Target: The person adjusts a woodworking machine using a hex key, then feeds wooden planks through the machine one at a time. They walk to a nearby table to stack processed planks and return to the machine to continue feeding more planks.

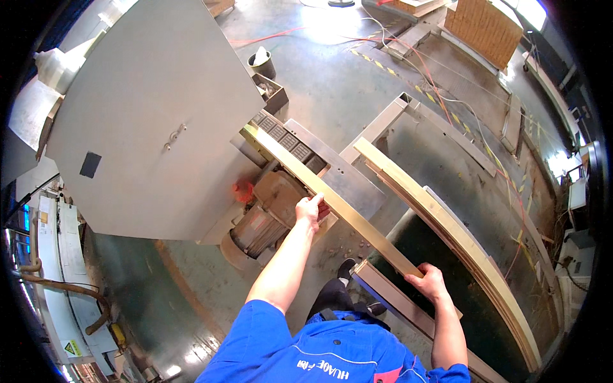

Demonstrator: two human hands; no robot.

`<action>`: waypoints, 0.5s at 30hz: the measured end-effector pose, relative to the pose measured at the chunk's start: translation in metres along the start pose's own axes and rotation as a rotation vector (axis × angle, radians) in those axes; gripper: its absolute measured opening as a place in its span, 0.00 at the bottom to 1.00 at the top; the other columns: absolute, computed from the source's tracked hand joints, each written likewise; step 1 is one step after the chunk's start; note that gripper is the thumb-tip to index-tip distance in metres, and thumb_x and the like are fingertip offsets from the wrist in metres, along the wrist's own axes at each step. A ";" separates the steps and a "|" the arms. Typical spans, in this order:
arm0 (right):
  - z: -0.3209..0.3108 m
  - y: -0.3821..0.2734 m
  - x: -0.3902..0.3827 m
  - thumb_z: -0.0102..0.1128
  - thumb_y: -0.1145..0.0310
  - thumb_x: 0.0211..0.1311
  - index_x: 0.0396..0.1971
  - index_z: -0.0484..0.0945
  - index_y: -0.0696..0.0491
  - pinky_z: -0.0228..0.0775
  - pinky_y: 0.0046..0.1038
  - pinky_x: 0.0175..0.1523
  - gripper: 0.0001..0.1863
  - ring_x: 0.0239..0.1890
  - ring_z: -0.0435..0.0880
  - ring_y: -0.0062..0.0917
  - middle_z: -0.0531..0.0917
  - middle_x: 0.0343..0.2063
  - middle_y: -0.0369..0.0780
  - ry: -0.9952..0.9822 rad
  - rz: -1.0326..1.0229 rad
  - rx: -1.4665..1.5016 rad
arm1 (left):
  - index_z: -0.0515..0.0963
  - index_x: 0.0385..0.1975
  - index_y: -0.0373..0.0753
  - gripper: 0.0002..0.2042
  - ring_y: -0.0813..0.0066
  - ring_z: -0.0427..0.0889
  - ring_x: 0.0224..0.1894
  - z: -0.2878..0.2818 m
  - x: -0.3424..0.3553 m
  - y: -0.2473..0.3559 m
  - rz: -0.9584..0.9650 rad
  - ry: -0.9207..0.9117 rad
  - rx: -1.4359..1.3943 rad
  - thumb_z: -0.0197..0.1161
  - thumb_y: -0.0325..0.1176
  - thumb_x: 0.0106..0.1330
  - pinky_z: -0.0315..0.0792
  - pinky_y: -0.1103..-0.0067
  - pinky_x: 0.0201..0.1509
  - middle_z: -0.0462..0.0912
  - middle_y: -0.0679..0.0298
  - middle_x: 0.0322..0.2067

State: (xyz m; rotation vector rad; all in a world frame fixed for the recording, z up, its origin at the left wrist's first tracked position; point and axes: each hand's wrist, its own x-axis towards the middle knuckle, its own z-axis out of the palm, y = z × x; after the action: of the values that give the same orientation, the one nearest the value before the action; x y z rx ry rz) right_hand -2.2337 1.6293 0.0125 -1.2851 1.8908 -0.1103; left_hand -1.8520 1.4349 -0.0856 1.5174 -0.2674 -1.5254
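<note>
A long, pale wooden strip (357,222) runs slantwise before me. Its far end lies at the edge of a large grey machine housing (159,134), beside a dark segmented feed track (290,145). My left hand (311,210) is closed around the strip's near-left edge, thumb on top, fingers partly hidden. Nearer the strip's close end, my right hand (429,283) grips it with the thumb over the top. A flat metal plate (351,185) adjoins the track on the right. Under the strip, left of my left hand, sits a dusty motor (258,226).
Several long boards (453,239) are stacked on a metal frame (377,131) at my right. A long rail (399,300) passes beside my legs. Beyond the machine stand a bin (262,64) and an open box (273,96). Red hoses (424,70) cross the floor.
</note>
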 end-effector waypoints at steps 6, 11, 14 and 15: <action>-0.001 0.002 0.002 0.80 0.47 0.46 0.44 0.86 0.59 0.79 0.37 0.56 0.33 0.48 0.88 0.41 0.88 0.44 0.51 -0.015 0.012 -0.036 | 0.75 0.37 0.37 0.10 0.68 0.87 0.31 -0.003 0.005 0.004 0.012 0.009 -0.028 0.68 0.35 0.69 0.85 0.69 0.37 0.85 0.60 0.33; 0.000 0.003 0.004 0.80 0.46 0.46 0.44 0.86 0.59 0.79 0.37 0.56 0.34 0.48 0.88 0.40 0.88 0.44 0.50 -0.019 0.007 -0.025 | 0.75 0.36 0.36 0.10 0.69 0.87 0.28 -0.005 0.013 0.004 0.017 0.030 -0.058 0.69 0.35 0.69 0.85 0.70 0.33 0.85 0.61 0.31; 0.001 0.003 0.006 0.80 0.47 0.46 0.44 0.86 0.59 0.79 0.36 0.56 0.33 0.47 0.88 0.40 0.88 0.44 0.50 -0.029 0.016 -0.017 | 0.75 0.37 0.36 0.10 0.69 0.87 0.29 -0.006 0.014 0.006 0.020 0.033 -0.062 0.69 0.35 0.69 0.85 0.71 0.33 0.86 0.60 0.31; 0.000 -0.001 0.005 0.80 0.47 0.46 0.44 0.86 0.59 0.80 0.36 0.56 0.33 0.47 0.88 0.40 0.88 0.43 0.50 -0.035 0.026 -0.013 | 0.75 0.37 0.36 0.11 0.69 0.87 0.29 -0.006 0.014 0.007 0.024 0.030 -0.054 0.69 0.35 0.69 0.85 0.71 0.33 0.86 0.60 0.32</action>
State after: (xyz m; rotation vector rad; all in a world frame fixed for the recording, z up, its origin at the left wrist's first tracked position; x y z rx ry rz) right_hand -2.2335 1.6243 0.0103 -1.2630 1.8804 -0.0625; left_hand -1.8405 1.4236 -0.0908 1.4884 -0.2253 -1.4787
